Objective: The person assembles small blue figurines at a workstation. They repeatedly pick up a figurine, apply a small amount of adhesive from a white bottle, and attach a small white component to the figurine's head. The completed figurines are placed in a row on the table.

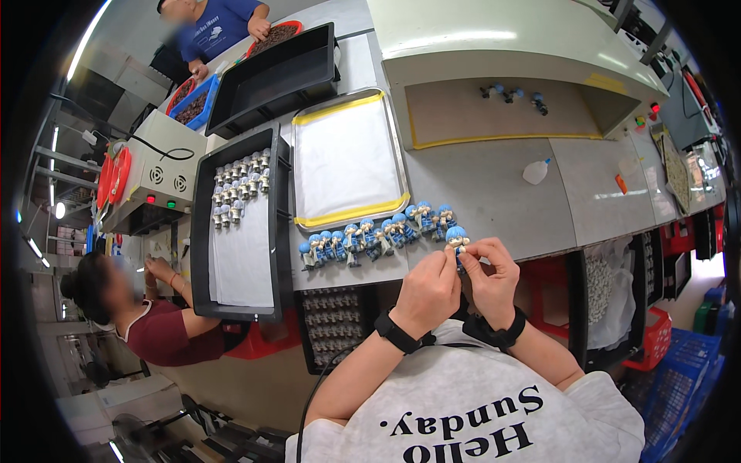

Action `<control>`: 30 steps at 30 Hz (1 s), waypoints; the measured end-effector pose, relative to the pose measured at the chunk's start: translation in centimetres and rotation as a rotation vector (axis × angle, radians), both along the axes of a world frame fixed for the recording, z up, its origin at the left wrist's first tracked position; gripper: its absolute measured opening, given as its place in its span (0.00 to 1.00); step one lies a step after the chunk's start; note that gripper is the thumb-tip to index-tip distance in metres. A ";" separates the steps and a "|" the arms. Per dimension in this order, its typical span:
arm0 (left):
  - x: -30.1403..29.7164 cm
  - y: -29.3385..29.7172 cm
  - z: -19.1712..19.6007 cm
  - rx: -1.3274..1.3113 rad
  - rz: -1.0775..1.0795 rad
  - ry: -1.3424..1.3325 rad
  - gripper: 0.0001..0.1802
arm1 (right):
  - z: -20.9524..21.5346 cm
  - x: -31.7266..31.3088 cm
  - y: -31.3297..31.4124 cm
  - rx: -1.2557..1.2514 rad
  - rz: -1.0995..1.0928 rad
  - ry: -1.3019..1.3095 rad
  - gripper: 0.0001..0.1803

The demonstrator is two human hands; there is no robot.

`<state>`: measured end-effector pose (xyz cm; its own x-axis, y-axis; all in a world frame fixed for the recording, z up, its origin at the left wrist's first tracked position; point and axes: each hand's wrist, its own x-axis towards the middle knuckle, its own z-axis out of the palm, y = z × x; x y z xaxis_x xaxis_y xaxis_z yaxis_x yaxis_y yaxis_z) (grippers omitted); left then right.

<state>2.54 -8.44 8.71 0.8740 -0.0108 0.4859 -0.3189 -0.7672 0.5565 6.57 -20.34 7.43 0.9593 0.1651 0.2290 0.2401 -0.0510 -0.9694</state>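
Pinching a small blue-haired figurine (457, 238) between them, the left hand (426, 292) and the right hand (490, 279) meet just above the near edge of the desk (494, 193). Fingers of both hands are closed on the toy's body below its round blue head, so only the head and a little of the torso show. Each wrist carries a black band.

Just beside the held figurine, toward the person's left, a row of matching blue-haired figurines (370, 235) lies along the desk's near edge, packed one against the next. Behind that row sits a metal tray with yellow-taped rim (351, 217), lined with white paper. Farther left, a long black tray (202, 231) holds a white sheet and a cluster of small grey figures (239, 185) at its far end. Below the near edge, in front of the left hand, a dark tray of small grey parts (333, 320) hangs lower than the desk top.

Toward the desk's right side lies a small white squeeze bottle (536, 171), well apart from the hands. At the far side a beige hood (494, 46) shelters three tiny figurines (513, 94). Two other people work at the left and far left corners.
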 end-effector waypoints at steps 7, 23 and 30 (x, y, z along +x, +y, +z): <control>-0.3 -0.3 -0.5 -0.081 0.030 0.059 0.17 | -0.7 0.1 0.3 -0.015 -0.006 -0.010 0.04; 0.6 5.1 -8.0 -0.018 0.346 0.214 0.20 | -7.9 1.6 7.9 -0.061 0.051 0.045 0.07; 2.5 4.9 -10.2 0.203 0.398 0.276 0.21 | -6.2 1.9 5.4 -0.096 0.130 0.129 0.17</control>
